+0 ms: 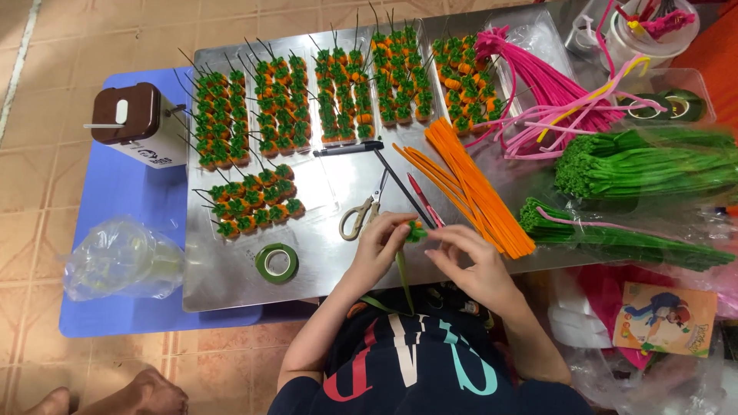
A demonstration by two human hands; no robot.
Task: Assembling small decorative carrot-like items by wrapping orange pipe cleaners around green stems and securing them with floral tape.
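A small green tufted piece point(416, 230) with a green stem hanging toward the person sits between the two hands at the near edge of the metal worktop point(231, 277). The left hand point(380, 246) pinches it with fingers closed from the left; the right hand point(473, 257) touches it from the right, fingers loosely curled. Just beyond lie scissors point(360, 215) and a bundle of orange pipe cleaners point(469, 184). A roll of green tape point(277, 262) rests to the left. Rows of small orange-and-green pieces point(307, 100) fill the far side.
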